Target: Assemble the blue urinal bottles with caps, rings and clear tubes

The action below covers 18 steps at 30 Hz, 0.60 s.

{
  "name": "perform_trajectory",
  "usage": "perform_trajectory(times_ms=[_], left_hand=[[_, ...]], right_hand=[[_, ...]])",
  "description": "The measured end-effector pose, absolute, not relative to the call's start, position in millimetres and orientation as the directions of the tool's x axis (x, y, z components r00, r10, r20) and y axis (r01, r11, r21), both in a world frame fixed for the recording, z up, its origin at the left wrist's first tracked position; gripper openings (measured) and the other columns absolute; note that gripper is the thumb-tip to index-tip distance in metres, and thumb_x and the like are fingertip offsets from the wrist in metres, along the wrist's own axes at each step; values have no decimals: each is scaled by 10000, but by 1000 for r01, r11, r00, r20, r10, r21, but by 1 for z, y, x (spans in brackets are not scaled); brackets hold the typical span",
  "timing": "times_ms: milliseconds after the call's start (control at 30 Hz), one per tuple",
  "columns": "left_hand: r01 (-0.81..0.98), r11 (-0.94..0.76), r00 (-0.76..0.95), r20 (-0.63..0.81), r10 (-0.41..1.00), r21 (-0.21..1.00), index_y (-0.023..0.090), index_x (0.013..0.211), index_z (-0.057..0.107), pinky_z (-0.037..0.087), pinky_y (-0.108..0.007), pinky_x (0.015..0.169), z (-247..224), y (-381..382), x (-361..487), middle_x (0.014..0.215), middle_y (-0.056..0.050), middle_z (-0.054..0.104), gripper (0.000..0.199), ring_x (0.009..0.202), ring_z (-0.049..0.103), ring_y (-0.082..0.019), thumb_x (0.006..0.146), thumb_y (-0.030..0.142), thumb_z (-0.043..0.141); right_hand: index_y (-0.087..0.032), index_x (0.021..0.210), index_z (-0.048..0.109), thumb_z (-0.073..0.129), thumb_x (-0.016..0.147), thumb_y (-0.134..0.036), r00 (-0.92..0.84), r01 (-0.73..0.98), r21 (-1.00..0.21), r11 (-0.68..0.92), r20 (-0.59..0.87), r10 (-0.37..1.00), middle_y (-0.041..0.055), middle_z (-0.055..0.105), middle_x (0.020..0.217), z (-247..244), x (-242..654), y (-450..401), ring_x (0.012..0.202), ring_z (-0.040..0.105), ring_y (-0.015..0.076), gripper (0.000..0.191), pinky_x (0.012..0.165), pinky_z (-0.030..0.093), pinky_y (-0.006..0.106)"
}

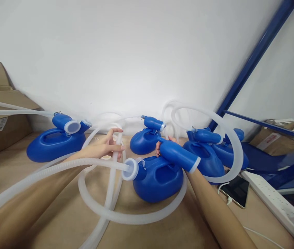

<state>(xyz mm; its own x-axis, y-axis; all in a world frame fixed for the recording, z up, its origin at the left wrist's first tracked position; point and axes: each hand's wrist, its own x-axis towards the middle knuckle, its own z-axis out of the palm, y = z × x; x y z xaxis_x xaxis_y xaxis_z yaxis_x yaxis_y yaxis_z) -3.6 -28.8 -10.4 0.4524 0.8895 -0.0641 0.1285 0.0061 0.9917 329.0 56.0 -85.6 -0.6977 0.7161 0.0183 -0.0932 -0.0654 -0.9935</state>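
Note:
My left hand [112, 146] is closed around a translucent white hose [111, 180], just left of the nearest blue urinal bottle [157, 186]. A ribbed white hose [84, 162] runs into this bottle's white-rimmed mouth [130, 169]. My right hand [158, 148] grips a blue funnel-shaped urinal head [179, 154] from behind, above the bottle's handle. The head's white-rimmed wide end points right and down; it hides most of that hand. A loop of hose curves in front of the bottle.
Similar blue bottles stand by the wall: one left [53, 145], one behind [143, 141], others right [205, 157]. A cardboard box [7, 131] is at far left. A phone [236, 189] on a cable, a white power strip [271, 197] and a blue metal frame [253, 62] are right.

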Motion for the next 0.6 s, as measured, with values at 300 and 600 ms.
perform_trajectory(times_ms=[300,600], left_hand=[[146,122,403,-171,899,982,171,1689,26,580,-378,645,-10,-29,-4,614,19,693,1025,617,722,-256,939,397,687],[89,21,356,-52,933,996,264,1417,578,558,-268,682,28,-57,-18,846,9,702,846,776,675,-174,624,77,808]], right_hand=[[-157,1047,642,144,996,-799,-729,-126,-987,98,159,666,59,666,742,-92,333,57,733,680,213,813,749,526,395],[-182,1072,613,183,1016,-758,-717,-91,-990,104,137,683,32,604,747,-89,332,53,730,644,214,721,741,514,405]])
